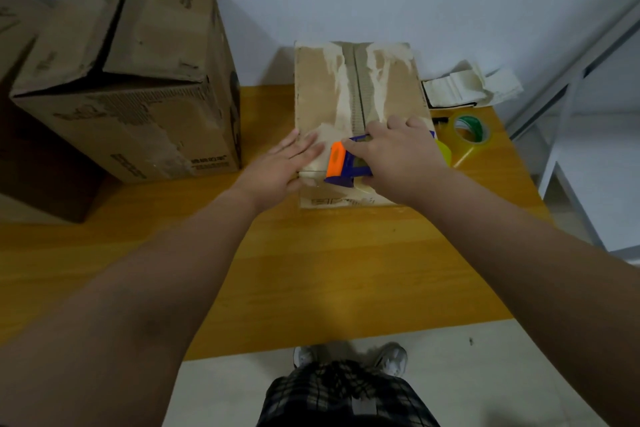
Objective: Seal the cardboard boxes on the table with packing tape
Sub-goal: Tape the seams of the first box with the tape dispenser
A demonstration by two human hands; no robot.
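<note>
A small cardboard box point(356, 87) with torn paper patches and a closed centre seam stands on the wooden table point(346, 270). My right hand point(398, 156) grips a blue and orange tape dispenser point(343, 163) at the box's near edge, over the seam. My left hand point(284, 163) lies flat with fingers apart on the near left part of the box top, beside the dispenser. A large cardboard box point(131, 80) with loosely closed flaps stands to the left.
A clear tape roll with a green core point(471, 132) lies to the right of the small box. Folded paper or cardboard pieces point(471, 85) sit at the back right by the wall. More boxes point(14, 31) crowd the far left. A metal frame point(568, 87) stands right of the table.
</note>
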